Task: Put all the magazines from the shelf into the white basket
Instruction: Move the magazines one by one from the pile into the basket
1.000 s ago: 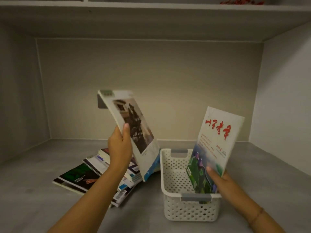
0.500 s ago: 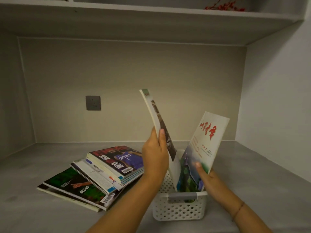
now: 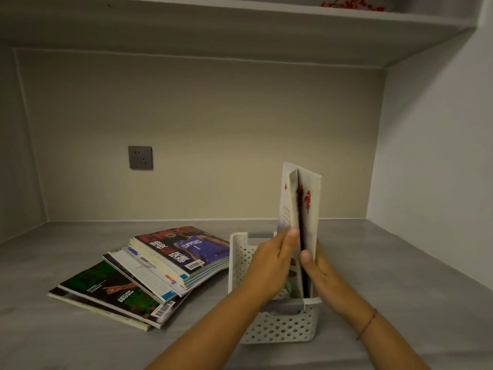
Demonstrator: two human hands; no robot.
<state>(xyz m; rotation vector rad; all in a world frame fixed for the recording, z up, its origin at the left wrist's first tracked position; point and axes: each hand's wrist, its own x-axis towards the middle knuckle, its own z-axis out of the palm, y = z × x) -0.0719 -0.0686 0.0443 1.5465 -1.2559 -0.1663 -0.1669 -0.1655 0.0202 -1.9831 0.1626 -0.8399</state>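
A white perforated basket [image 3: 280,327] stands on the grey shelf surface. Two magazines stand upright in it, pressed together edge-on to me: the left one [image 3: 286,198] and the white one with red characters [image 3: 310,206]. My left hand [image 3: 269,265] grips the left magazine, thumb on its near face. My right hand [image 3: 318,271] holds the right magazine, thumb against its front edge. A slanted pile of several magazines [image 3: 149,273] lies left of the basket, topped by a blue basketball cover.
A dark wall socket [image 3: 140,157] sits on the back wall. The side wall [image 3: 432,169] rises close to the right of the basket. An upper shelf board [image 3: 240,25] overhangs, with red decoration at its top right.
My left hand has carried its magazine right and down into the basket, beside the one in my right hand. Both now stand nearly vertical and pressed together.
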